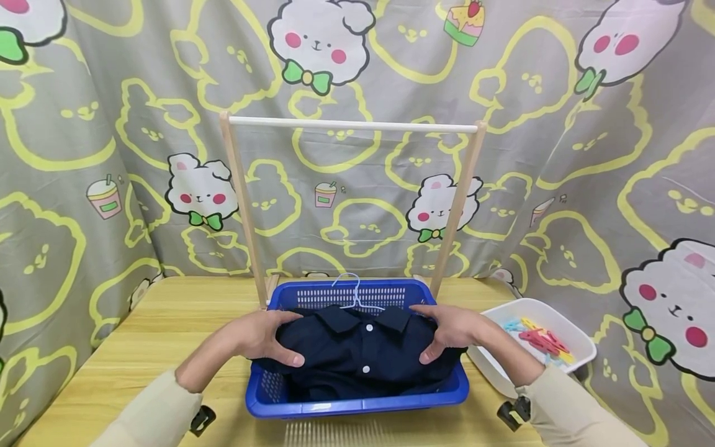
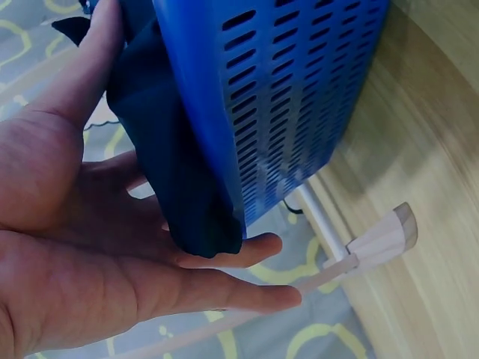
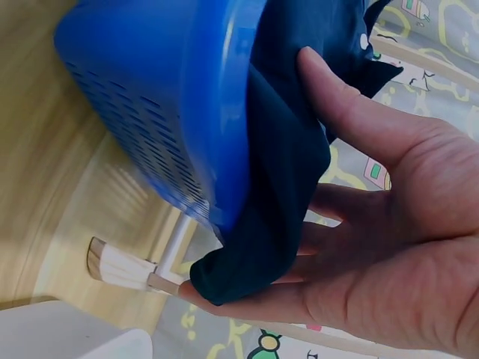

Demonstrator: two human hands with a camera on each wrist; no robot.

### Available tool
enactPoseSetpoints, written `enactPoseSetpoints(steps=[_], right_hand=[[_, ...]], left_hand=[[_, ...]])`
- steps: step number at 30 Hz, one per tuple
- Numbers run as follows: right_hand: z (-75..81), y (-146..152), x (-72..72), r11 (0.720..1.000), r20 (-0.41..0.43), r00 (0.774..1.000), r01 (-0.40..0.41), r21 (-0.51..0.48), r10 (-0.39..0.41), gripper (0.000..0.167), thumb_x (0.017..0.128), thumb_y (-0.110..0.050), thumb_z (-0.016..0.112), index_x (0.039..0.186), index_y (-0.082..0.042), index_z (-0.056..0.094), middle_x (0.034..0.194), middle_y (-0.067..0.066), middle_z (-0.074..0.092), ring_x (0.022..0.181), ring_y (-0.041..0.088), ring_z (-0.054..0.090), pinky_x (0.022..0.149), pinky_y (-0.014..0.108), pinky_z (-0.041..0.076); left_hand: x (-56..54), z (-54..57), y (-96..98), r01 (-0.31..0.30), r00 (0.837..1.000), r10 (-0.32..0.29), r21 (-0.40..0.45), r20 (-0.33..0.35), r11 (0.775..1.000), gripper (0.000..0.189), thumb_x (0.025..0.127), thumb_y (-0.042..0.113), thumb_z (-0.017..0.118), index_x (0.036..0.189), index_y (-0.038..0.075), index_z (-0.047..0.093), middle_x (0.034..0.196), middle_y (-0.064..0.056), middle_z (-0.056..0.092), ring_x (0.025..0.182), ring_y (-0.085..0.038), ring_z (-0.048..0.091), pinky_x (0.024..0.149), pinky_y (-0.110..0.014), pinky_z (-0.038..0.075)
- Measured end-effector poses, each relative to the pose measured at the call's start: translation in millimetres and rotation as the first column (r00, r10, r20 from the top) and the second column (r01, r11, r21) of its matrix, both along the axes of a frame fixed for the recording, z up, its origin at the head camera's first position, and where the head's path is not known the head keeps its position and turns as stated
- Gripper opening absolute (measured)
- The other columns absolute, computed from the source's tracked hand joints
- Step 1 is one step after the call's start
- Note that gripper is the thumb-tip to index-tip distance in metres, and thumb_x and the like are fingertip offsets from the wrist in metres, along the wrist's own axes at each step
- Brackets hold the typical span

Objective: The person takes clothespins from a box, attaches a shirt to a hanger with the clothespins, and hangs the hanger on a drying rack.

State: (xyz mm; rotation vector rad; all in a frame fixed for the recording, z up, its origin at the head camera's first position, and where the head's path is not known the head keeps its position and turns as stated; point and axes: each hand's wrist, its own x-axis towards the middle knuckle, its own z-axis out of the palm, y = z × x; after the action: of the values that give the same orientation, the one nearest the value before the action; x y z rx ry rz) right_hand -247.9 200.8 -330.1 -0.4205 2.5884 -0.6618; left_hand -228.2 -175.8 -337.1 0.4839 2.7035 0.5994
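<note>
A dark navy button-up shirt [image 1: 349,354] with white buttons lies in a blue plastic basket [image 1: 357,406], collar toward the back. A pale wire hanger [image 1: 356,304] shows at its neck, hook upward. My left hand [image 1: 259,338] spreads over the shirt's left side, thumb on the front. In the left wrist view, the fingers [image 2: 224,292] extend straight behind the draped sleeve [image 2: 179,164]. My right hand [image 1: 455,326] rests likewise at the other side. In the right wrist view, its thumb touches the cloth [image 3: 273,179] and the fingers lie behind the sleeve.
Behind the basket stands a rack with wooden posts [image 1: 458,205] and a white crossbar [image 1: 352,125]. A white tub [image 1: 581,351] with several coloured clothespins [image 1: 544,341] sits at the right. Patterned curtains [image 1: 357,248] surround the wooden table [image 1: 139,323].
</note>
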Motion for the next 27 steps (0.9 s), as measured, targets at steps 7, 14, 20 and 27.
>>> enactPoseSetpoints(steps=[7,14,20,27], right_hand=[[-5.0,-1.2,2.9,0.999,-0.053,0.998,0.023,0.023,-0.022,0.1,0.066,-0.028,0.095,0.151,-0.006,0.045,0.149,0.021,0.05,0.138,0.039,0.046,0.114,0.058,0.036],[-5.3,-2.8,4.6,0.998,-0.101,0.995,0.014,0.061,-0.008,0.089,0.066,-0.029,0.095,0.142,-0.004,0.055,0.138,0.018,0.06,0.13,0.036,0.054,0.11,0.056,0.042],[-4.8,-4.8,6.2,0.998,-0.11,0.994,0.024,0.059,-0.018,0.086,0.067,-0.028,0.095,0.139,-0.001,0.056,0.135,0.018,0.062,0.126,0.036,0.056,0.108,0.056,0.044],[-7.9,-7.2,8.3,0.996,-0.152,0.986,0.079,0.045,-0.072,0.085,0.068,-0.029,0.094,0.138,-0.002,0.053,0.131,0.02,0.062,0.118,0.035,0.06,0.103,0.057,0.047]], left_hand=[[-0.9,-3.8,0.7,0.015,0.999,-0.015,0.005,-0.031,1.0,0.083,0.071,0.043,0.091,0.136,0.004,0.058,0.125,-0.012,0.066,0.109,-0.028,0.062,0.099,-0.053,0.05],[-0.6,-4.3,0.9,0.023,0.999,-0.023,0.007,-0.047,1.0,0.079,0.073,0.042,0.09,0.133,0.003,0.06,0.122,-0.011,0.067,0.105,-0.026,0.063,0.096,-0.052,0.052],[-0.6,-5.8,1.5,-0.006,0.999,0.007,0.011,-0.042,1.0,0.079,0.072,0.044,0.091,0.132,0.002,0.06,0.12,-0.012,0.068,0.103,-0.027,0.063,0.095,-0.052,0.052],[2.4,-8.1,4.6,-0.077,0.991,0.08,0.03,-0.107,0.997,0.083,0.068,0.04,0.094,0.131,-0.001,0.06,0.124,-0.018,0.067,0.105,-0.029,0.063,0.094,-0.053,0.053]])
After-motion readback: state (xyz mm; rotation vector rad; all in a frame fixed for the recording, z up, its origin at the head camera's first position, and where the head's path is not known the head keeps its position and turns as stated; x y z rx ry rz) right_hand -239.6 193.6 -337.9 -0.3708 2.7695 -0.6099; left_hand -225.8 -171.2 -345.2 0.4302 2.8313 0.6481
